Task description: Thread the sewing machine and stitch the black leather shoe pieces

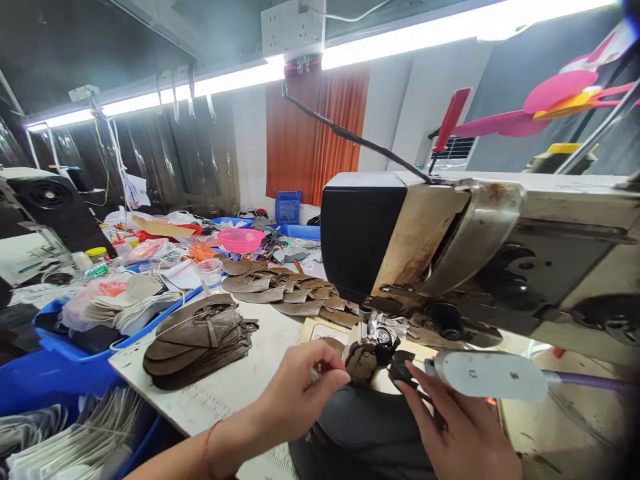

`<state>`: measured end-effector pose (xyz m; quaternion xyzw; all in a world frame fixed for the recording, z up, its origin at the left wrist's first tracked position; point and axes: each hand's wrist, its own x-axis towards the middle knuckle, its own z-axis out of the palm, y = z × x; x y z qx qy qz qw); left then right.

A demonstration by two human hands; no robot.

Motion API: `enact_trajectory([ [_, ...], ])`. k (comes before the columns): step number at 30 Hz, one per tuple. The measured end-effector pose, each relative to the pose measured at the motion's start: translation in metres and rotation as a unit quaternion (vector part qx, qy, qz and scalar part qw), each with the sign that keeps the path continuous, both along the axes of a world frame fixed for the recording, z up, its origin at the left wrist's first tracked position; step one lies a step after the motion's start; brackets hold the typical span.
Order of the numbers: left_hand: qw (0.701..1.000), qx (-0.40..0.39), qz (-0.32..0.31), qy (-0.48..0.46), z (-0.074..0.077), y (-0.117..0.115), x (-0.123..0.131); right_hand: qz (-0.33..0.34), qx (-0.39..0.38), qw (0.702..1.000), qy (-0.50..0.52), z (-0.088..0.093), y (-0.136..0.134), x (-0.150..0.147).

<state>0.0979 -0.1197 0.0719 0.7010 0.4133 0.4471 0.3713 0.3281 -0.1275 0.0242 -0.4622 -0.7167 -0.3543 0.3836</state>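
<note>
My left hand [303, 383] hovers left of the sewing machine's needle area, thumb and fingers curled together in a pinch; anything between the fingertips is too small to make out. My right hand [463, 430] lies on the other side, its fingertips closed on a small dark piece of material [401, 367] beside the metal working parts [380, 337] of the sewing machine [445, 247]. Below both hands lies a black padded piece, like a shoe upper [370, 423], partly hidden by the right hand.
A bundle of brown leather pieces [197, 340] sits on the white table [280, 353], with more overlapping brown pieces [285, 287] behind. Blue bins [75, 353] stand to the left. A white lamp-like device [493, 373] with a purple cable juts out above the right hand.
</note>
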Motion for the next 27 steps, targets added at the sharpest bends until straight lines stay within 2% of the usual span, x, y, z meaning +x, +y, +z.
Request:
enact_trajectory([
  [2, 0.999, -0.032, 0.012, 0.026, 0.005, -0.001, -0.011, -0.014, 0.014, 0.999, -0.028, 0.0, 0.004, 0.002],
  [5, 0.984, 0.033, -0.032, 0.174, 0.008, -0.002, -0.026, -0.016, 0.043, 0.998, -0.049, 0.002, 0.011, -0.002],
  [6, 0.964, 0.071, -0.051, 0.25, 0.007, -0.001, -0.031, -0.026, 0.053, 0.997, -0.052, 0.003, 0.013, -0.003],
  [8, 0.907, 0.131, -0.058, 0.395, 0.005, 0.002, -0.04, -0.079, 0.064, 0.992, -0.075, 0.005, 0.014, -0.001],
  [10, 0.862, 0.137, -0.009, 0.488, 0.003, 0.009, -0.043, -0.145, 0.069, 0.981, -0.11, 0.009, 0.016, 0.005],
  [12, 0.842, 0.116, 0.043, 0.524, 0.001, 0.017, -0.04, -0.175, 0.067, 0.972, -0.143, 0.016, 0.018, 0.011],
  [14, 0.846, 0.112, 0.056, 0.519, 0.003, 0.024, -0.03, -0.161, 0.057, 0.971, -0.169, 0.026, 0.024, 0.016],
  [18, 0.87, 0.172, 0.016, 0.462, 0.01, 0.029, -0.006, -0.076, 0.019, 0.982, -0.174, 0.035, 0.041, 0.025],
  [22, 0.889, 0.222, 0.009, 0.401, 0.012, 0.033, 0.011, -0.019, -0.004, 0.988, -0.152, 0.026, 0.057, 0.037],
  [27, 0.9, 0.285, 0.01, 0.331, 0.002, 0.045, 0.023, 0.023, 0.0, 0.994, -0.108, 0.016, 0.059, 0.037],
])
